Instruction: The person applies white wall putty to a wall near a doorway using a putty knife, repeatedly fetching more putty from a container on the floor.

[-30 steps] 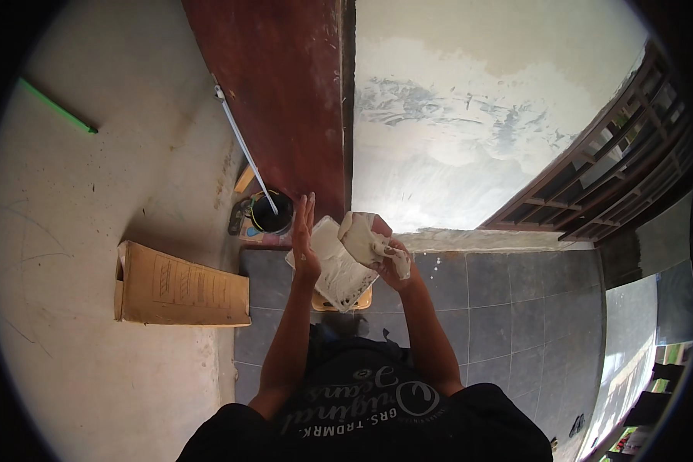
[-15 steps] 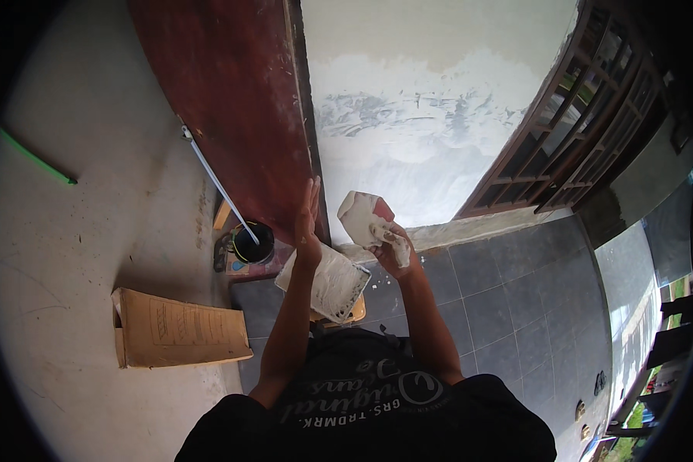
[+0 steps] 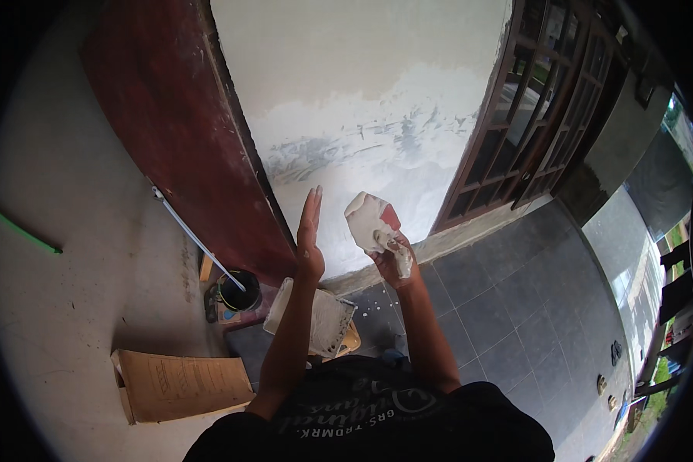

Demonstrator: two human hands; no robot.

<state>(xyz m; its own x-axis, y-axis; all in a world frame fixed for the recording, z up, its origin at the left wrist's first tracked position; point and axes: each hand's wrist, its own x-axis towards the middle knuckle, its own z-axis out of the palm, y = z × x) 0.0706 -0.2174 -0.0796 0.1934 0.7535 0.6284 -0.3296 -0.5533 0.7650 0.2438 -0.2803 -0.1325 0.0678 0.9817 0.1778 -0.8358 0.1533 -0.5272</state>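
Note:
My right hand (image 3: 400,266) grips a putty scraper (image 3: 390,216), a flat tool with a red part showing and the rest of its face under thick whitish putty. Putty also coats the thumb of that hand. To its left my left hand (image 3: 309,235) is raised with straight fingers, palm turned toward the scraper, holding nothing. The two do not touch. Beyond both hands stands a wall (image 3: 362,158) with fresh white smears across its lower half. Below the left hand, partly behind the forearm, sits a putty-filled tray (image 3: 333,319).
The tray rests on a yellowish support (image 3: 350,341). A black bucket (image 3: 242,299) with a pale pole (image 3: 200,240) in it stands left of the tray. Further left lies a cardboard box (image 3: 181,387). A dark red panel (image 3: 173,123) borders the wall; wood-framed windows (image 3: 516,115) are opposite.
My view has turned, so the wall, panel and windows sit further left. My left hand now appears before the white wall instead of the red panel. The scraper stays in my right hand.

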